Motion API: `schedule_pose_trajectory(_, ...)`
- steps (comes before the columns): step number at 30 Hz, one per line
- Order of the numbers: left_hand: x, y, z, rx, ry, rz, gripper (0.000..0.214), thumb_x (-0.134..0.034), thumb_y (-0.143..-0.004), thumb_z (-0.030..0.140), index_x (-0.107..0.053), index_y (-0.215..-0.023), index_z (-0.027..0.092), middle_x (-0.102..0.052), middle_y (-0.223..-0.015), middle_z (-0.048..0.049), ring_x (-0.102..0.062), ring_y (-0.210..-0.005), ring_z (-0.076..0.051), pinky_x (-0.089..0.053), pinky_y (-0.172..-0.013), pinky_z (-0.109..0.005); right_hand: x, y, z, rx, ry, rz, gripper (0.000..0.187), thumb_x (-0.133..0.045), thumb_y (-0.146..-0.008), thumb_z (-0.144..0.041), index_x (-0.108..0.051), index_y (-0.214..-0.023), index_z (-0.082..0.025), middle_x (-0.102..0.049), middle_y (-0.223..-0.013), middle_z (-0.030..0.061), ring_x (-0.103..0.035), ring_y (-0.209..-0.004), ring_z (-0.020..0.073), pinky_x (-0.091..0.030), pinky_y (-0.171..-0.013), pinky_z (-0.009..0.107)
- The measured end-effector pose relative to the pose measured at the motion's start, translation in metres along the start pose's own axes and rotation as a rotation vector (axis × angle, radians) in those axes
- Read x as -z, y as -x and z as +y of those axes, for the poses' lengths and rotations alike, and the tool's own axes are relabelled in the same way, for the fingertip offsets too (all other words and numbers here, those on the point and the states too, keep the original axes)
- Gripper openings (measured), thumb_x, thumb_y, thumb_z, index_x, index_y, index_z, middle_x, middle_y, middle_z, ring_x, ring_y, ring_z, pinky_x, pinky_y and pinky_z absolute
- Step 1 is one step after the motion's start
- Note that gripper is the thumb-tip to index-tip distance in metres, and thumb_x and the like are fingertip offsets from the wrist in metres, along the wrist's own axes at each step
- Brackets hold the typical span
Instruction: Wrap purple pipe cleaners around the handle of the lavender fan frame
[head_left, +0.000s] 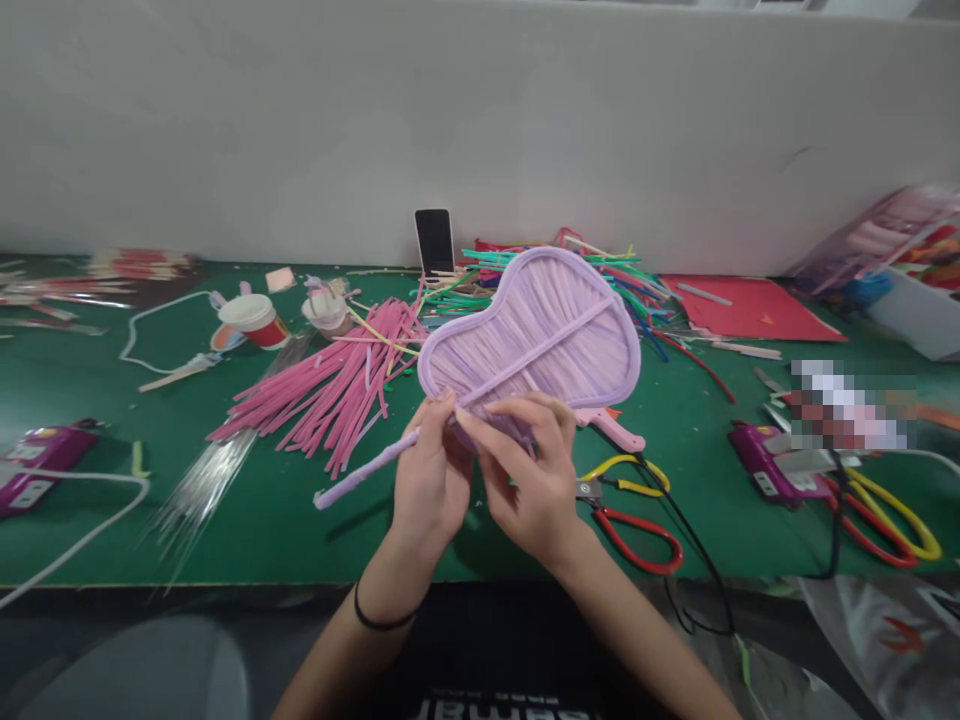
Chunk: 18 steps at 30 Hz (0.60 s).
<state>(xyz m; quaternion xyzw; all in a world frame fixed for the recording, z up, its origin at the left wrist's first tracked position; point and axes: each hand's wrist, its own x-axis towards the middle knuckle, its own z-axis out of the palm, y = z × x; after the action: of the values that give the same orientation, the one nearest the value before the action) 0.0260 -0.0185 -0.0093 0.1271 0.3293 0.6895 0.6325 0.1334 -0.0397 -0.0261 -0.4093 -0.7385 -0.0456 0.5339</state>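
A lilac shape made of pipe cleaners (536,330), rounded and pinched in at the waist like a guitar body, is raised above the green table. A thicker rim runs round it, and one bar crosses its middle lengthwise. My left hand (435,480) pinches its lower left end between thumb and fingers. From that hand a wrapped lilac stem (364,478) sticks out to the left. Thumb and fingers of my right hand (529,460) are closed at the same lower edge, close to the left thumb. What lies between the right fingertips is partly hidden.
Pink pipe cleaners (322,385) are heaped left of my hands, near a paper cup (255,320). A phone (435,241) leans on the wall. A pink glue gun (615,430) and red-and-yellow-handled pliers (637,540) lie at right. Purple power strips (49,462) and a red sheet (754,308) lie further out.
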Motion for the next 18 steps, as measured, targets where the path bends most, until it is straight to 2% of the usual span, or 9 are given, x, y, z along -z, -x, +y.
schedule_pose_trajectory(3, -0.005, -0.003, 0.002, 0.030, 0.032, 0.018, 0.007, -0.066, -0.090, 0.019, -0.071, -0.086, 0.019, -0.075, -0.087, 0.0006, -0.073, -0.086, -0.012, -0.058, -0.078, -0.020, -0.001, 0.013, 0.010, -0.224, -0.094, 0.349, 0.038, -0.059, -0.088, -0.010, -0.061, -0.121, -0.028, -0.057, -0.114, 0.0085, -0.056, -0.114, 0.0254, -0.049, -0.100, 0.048)
schedule_pose_trajectory(4, -0.007, -0.003, 0.003, 0.043, 0.046, 0.023, 0.009, -0.063, -0.093, 0.020, -0.072, -0.091, 0.018, -0.077, -0.093, -0.0010, -0.073, -0.093, -0.013, -0.059, -0.083, -0.021, -0.004, 0.017, 0.015, -0.338, -0.143, 0.434, 0.033, -0.059, -0.089, -0.013, -0.059, -0.120, -0.026, -0.056, -0.114, 0.0090, -0.057, -0.113, 0.0249, -0.050, -0.098, 0.047)
schedule_pose_trajectory(5, -0.009, -0.002, 0.004, 0.063, 0.057, 0.030, 0.012, -0.061, -0.095, 0.020, -0.073, -0.096, 0.018, -0.078, -0.098, -0.0023, -0.073, -0.099, -0.014, -0.059, -0.086, -0.022, -0.007, 0.020, 0.020, -0.427, -0.194, 0.428, 0.029, -0.059, -0.090, -0.017, -0.058, -0.118, -0.025, -0.057, -0.113, 0.0091, -0.059, -0.111, 0.0244, -0.051, -0.097, 0.046)
schedule_pose_trajectory(7, -0.013, -0.002, 0.005, 0.094, 0.069, 0.039, 0.016, -0.059, -0.097, 0.019, -0.073, -0.103, 0.016, -0.079, -0.102, -0.0040, -0.073, -0.102, -0.015, -0.059, -0.090, -0.024, -0.014, 0.022, 0.029, -0.492, -0.285, 0.226, 0.027, -0.062, -0.088, -0.023, -0.059, -0.115, -0.023, -0.063, -0.111, 0.0095, -0.062, -0.111, 0.0252, -0.052, -0.098, 0.047)
schedule_pose_trajectory(9, -0.013, -0.001, 0.006, 0.091, 0.073, 0.030, 0.017, -0.060, -0.096, 0.019, -0.073, -0.106, 0.015, -0.079, -0.106, -0.0048, -0.072, -0.106, -0.017, -0.058, -0.095, -0.027, -0.020, 0.021, 0.036, -0.457, -0.354, 0.039, 0.026, -0.067, -0.083, -0.026, -0.064, -0.109, -0.022, -0.068, -0.113, 0.0105, -0.062, -0.116, 0.0277, -0.050, -0.103, 0.049)
schedule_pose_trajectory(11, -0.011, -0.001, 0.006, 0.074, 0.066, -0.015, 0.019, -0.063, -0.094, 0.023, -0.074, -0.108, 0.016, -0.078, -0.111, -0.0051, -0.070, -0.113, -0.019, -0.056, -0.101, -0.031, -0.021, 0.018, 0.040, -0.422, -0.404, -0.015, 0.021, -0.070, -0.079, -0.025, -0.069, -0.100, -0.021, -0.072, -0.113, 0.0108, -0.064, -0.117, 0.0292, -0.050, -0.104, 0.051)
schedule_pose_trajectory(13, -0.007, -0.001, 0.004, 0.086, 0.038, -0.066, 0.020, -0.069, -0.090, 0.026, -0.075, -0.106, 0.017, -0.078, -0.114, -0.0052, -0.068, -0.119, -0.022, -0.053, -0.106, -0.035, -0.019, 0.015, 0.044, -0.413, -0.438, -0.044, 0.017, -0.070, -0.078, -0.024, -0.072, -0.095, -0.022, -0.075, -0.105, 0.0089, -0.069, -0.106, 0.0279, -0.054, -0.098, 0.049)
schedule_pose_trajectory(16, -0.003, 0.001, 0.000, 0.120, -0.021, -0.070, 0.021, -0.079, -0.080, 0.026, -0.076, -0.099, 0.017, -0.079, -0.109, -0.0054, -0.067, -0.120, -0.025, -0.050, -0.109, -0.037, -0.015, 0.017, 0.051, -0.423, -0.443, -0.136, 0.019, -0.070, -0.082, -0.032, -0.074, -0.100, -0.027, -0.076, -0.095, 0.0043, -0.071, -0.090, 0.0250, -0.061, -0.081, 0.044)
schedule_pose_trajectory(18, 0.000, 0.002, -0.003, 0.112, -0.046, -0.072, 0.023, -0.082, -0.077, 0.027, -0.076, -0.097, 0.018, -0.079, -0.106, -0.0054, -0.068, -0.118, -0.026, -0.050, -0.109, -0.038, -0.013, 0.021, 0.054, -0.451, -0.418, -0.162, 0.024, -0.067, -0.089, -0.039, -0.072, -0.108, -0.027, -0.075, -0.101, 0.0041, -0.070, -0.091, 0.0236, -0.062, -0.077, 0.042)
